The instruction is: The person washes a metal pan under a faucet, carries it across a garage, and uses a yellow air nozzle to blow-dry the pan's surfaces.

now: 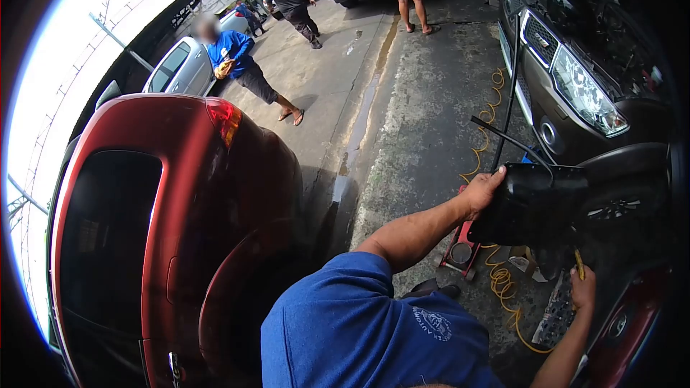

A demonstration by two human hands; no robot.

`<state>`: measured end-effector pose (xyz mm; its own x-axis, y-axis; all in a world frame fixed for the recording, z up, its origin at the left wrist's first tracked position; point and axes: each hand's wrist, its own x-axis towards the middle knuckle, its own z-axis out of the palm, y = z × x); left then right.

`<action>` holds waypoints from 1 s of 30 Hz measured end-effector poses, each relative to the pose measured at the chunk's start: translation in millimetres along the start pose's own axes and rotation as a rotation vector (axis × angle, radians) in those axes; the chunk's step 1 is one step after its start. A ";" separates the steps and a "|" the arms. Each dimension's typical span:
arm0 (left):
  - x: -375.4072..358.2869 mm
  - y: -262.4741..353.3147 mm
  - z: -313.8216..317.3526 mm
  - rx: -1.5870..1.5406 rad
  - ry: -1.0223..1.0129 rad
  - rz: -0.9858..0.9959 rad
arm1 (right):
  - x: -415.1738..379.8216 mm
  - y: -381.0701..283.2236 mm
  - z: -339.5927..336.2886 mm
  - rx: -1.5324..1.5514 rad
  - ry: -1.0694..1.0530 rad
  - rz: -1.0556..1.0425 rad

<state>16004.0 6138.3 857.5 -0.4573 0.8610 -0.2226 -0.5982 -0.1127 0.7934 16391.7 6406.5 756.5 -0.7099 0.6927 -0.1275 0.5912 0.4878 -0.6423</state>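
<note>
My left hand [483, 192] is closed on the near edge of a black pan-like part [535, 201], which is held up off the floor. A black tube [507, 138] stands out from the part's far side. Lower right, my right hand [583, 289] is wrapped around a yellow-handled tool [579, 264]. Its thin dark tip points toward the black part; I cannot make out its exact kind. Below that hand, a grey metal engine piece [552, 309] lies on the floor. A red floor jack [460, 250] stands beneath my left forearm.
A red car [187, 136] fills the left side. On the right stands a dark car [539, 72] with its engine bay exposed. A coiled yellow hose [502, 284] runs along the floor. A person in blue [231, 47] stands beyond the red car; other people stand farther back.
</note>
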 end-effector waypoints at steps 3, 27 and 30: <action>-1.6 -4.0 -7.9 -0.018 -0.021 -0.017 | -19.9 -67.5 -30.9 0.677 0.122 0.103; 11.1 -4.8 -18.5 0.103 -0.274 -0.048 | -29.0 -97.1 -52.9 0.170 0.025 0.082; 16.3 -4.2 -25.2 0.122 -0.283 -0.053 | -26.5 -112.1 -75.8 0.626 0.092 0.121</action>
<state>15982.5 6140.4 836.3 -0.2159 0.9700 -0.1122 -0.5251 -0.0185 0.8509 16373.2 6373.7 889.2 -0.6001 0.7796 -0.1791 0.3102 0.0205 -0.9505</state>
